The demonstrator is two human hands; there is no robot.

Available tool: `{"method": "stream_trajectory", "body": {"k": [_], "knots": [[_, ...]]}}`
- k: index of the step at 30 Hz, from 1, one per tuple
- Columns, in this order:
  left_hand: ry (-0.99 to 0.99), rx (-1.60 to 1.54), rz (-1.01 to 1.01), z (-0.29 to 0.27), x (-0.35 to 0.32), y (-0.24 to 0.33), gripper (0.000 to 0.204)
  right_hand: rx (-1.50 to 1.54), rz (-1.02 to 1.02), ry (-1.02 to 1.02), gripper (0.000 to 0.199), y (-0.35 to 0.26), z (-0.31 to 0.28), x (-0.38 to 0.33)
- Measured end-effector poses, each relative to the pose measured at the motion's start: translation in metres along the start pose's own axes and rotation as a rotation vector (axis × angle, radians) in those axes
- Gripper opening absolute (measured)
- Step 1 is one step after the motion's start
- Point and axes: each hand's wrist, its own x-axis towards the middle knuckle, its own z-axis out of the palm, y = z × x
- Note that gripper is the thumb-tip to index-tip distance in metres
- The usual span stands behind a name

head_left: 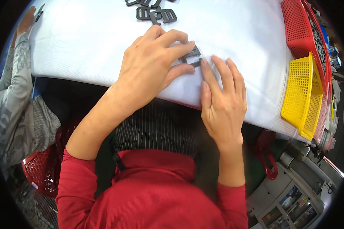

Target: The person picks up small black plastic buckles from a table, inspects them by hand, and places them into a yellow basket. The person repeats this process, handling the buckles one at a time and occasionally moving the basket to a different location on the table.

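Observation:
A dark grey plastic strap buckle (195,52) lies at the near side of the white-covered table. My left hand (147,66) reaches over it from the left, with the thumb and fingers closed around its left side; part of the buckle is hidden by those fingertips. Beside its right end rests my right hand (225,95), fingers stretched out and slightly apart, the index fingertip at the buckle's edge. Whether that fingertip touches it I cannot tell. Beyond my left hand sits a loose pile of similar dark buckles (169,15).
A yellow perforated basket (297,89) stands at the table's right edge. Behind it, a red basket (296,28) holds many small dark and grey pieces. At the far left, another person's hand (25,21) rests near a small dark item (39,14). The white table cover (84,42) spreads between us.

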Motion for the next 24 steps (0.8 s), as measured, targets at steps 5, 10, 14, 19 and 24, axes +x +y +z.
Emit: {"method": "stream_trajectory", "body": {"k": [5, 10, 14, 19, 24], "knots": [[0.003, -0.027, -0.012, -0.001, -0.001, -0.001, 0.039, 0.164, 0.051, 0.002, 0.036, 0.004, -0.01, -0.002], [0.014, -0.079, -0.012, 0.001, 0.001, -0.001, 0.04, 0.018, 0.02, 0.012, 0.039, -0.002, 0.006, 0.015], [0.023, -0.079, -0.036, 0.003, -0.001, -0.001, 0.04, -0.014, 0.014, -0.009, 0.04, -0.001, 0.009, 0.022], [0.031, -0.185, -0.111, 0.0, -0.001, -0.002, 0.044, 0.275, 0.048, 0.082, 0.032, 0.007, -0.002, 0.009], [0.035, -0.3, -0.15, -0.005, -0.006, -0.003, 0.043, 0.351, 0.161, 0.146, 0.018, -0.006, 0.01, 0.043]]}}
